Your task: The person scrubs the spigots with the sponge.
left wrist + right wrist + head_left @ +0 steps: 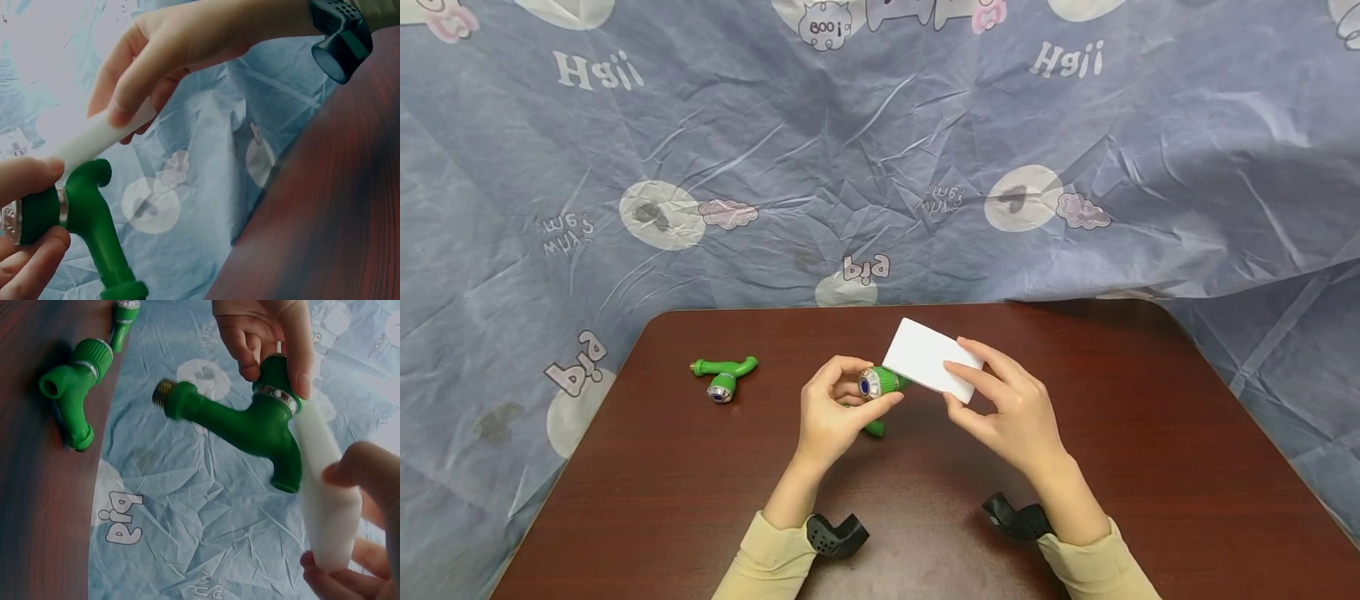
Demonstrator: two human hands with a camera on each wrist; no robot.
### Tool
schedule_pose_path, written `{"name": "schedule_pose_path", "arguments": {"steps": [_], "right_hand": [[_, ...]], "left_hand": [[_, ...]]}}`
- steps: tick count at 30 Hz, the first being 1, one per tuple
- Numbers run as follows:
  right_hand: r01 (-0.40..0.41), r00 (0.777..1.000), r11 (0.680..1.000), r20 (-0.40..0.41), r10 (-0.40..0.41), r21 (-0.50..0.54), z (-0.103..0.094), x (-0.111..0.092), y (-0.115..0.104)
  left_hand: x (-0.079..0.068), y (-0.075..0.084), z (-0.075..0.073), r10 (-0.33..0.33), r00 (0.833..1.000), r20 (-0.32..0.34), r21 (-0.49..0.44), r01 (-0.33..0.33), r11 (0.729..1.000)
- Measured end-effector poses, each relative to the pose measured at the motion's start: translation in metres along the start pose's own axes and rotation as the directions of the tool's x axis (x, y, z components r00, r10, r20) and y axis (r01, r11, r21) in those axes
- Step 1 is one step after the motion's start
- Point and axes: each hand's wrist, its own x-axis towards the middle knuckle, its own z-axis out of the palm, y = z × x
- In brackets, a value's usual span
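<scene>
My left hand (829, 417) grips a green plastic tap (250, 428) by its ribbed knob (887, 381), thumb on one side and fingers on the other. The tap's spout and brass threaded end (164, 394) show in the right wrist view. A white sponge block (925, 354) is pinched between the thumb and fingers of my right hand (1018, 408). One end of the sponge lies against the tap by the knob, close to my left thumb. Both hands are raised over the table.
Another green tap (722, 379) lies on the dark wooden table (1112, 400) at the left. A further tap (72, 403) lies on the table below my left hand, partly hidden in the head view. Behind the table hangs a blue-grey patterned sheet (880, 167).
</scene>
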Motion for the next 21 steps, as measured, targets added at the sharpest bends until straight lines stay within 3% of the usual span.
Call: {"name": "schedule_pose_path", "arguments": {"steps": [4,11,17,21], "right_hand": [[-0.011,0.999,1.000,-0.045,0.011,-0.003,0.000,0.001,0.000],[0.010,1.000,1.000,-0.008,-0.010,0.010,0.003,-0.001,0.000],[-0.073,0.995,0.997,-0.072,0.071,-0.023,0.002,-0.002,0.001],[-0.037,0.998,0.998,-0.053,0.039,0.044,0.003,-0.001,-0.002]], "left_hand": [[0.001,-0.003,-0.001,-0.029,1.000,0.007,-0.078,0.029,0.997],[0.000,-0.019,-0.003,-0.138,0.988,0.063,-0.223,0.149,0.963],[-0.002,-0.031,-0.003,-0.206,0.976,0.078,-0.227,0.218,0.949],[-0.002,-0.028,-0.003,-0.230,0.971,0.058,-0.209,0.237,0.949]]}}
